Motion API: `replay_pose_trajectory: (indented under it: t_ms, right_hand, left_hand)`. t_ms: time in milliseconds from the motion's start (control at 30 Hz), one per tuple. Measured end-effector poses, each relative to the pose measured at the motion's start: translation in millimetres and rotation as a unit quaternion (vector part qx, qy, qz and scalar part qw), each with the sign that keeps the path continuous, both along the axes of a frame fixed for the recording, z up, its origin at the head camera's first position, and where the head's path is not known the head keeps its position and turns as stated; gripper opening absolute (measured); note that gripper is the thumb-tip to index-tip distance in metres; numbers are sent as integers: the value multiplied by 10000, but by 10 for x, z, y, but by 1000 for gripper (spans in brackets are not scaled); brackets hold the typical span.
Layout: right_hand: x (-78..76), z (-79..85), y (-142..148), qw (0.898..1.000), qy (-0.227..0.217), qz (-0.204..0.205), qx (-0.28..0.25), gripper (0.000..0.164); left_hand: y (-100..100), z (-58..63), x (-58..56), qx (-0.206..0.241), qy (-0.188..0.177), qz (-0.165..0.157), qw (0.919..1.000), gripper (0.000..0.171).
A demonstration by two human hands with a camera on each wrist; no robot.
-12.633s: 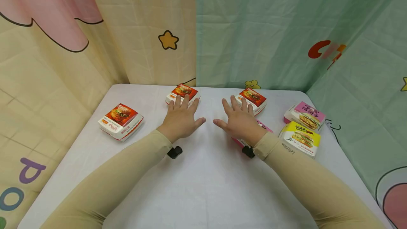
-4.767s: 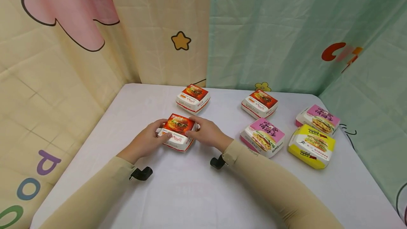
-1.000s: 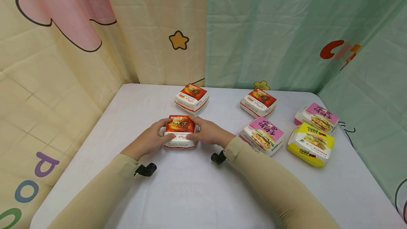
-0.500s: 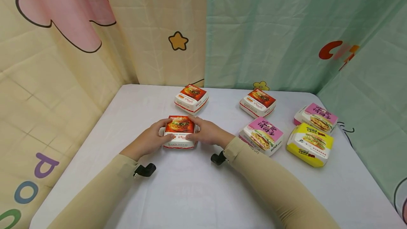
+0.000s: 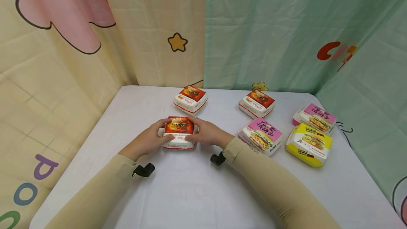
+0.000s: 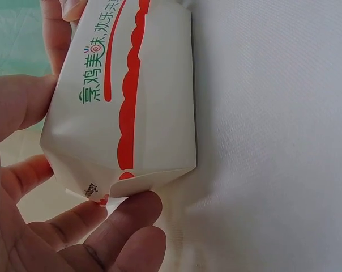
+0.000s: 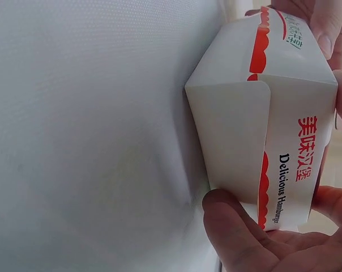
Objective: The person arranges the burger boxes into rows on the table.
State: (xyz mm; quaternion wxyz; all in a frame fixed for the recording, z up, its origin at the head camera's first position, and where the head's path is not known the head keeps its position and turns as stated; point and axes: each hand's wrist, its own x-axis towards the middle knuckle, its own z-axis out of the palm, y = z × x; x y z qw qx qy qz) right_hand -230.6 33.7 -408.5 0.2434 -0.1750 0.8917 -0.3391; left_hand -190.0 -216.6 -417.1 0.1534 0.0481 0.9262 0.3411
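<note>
A red-and-white hamburger box (image 5: 179, 127) sits on the white table in front of me, its printed front edge facing me. My left hand (image 5: 147, 140) grips its left side and my right hand (image 5: 210, 133) its right side, both thumbs on the lid's near part. In the left wrist view, fingertips (image 6: 140, 207) curl around the box's lower side (image 6: 159, 90), which meets the cloth. From the right wrist, the "Delicious Hamburger" panel (image 7: 293, 153) shows, with fingers (image 7: 233, 226) against its end. The lid looks closed; the far side is hidden.
Behind stand two more red-and-white burger boxes, one left (image 5: 190, 99) and one right (image 5: 257, 103). To the right are a pink box (image 5: 261, 135), another pink box (image 5: 314, 117) and a yellow box (image 5: 309, 144). Curtains (image 5: 270, 27) enclose the table (image 5: 178, 193).
Earliest, both hands hovered flat and this box lay far left. Later both hands held it at the middle, slightly askew; it has since turned square to me. Over the last second it stays still.
</note>
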Motion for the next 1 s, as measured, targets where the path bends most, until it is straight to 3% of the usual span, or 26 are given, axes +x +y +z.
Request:
replay_pose_trajectory:
  t_ms: [700,1000]
  right_hand:
    - [38,24,26,9997,161,156,-65,92]
    - [23,94,73,9990,439,107,-16,89]
  left_hand:
    - [-9,73,46,-147,54,-232,9996,79]
    - [-88,176,22,-395,183,-405,9982,82]
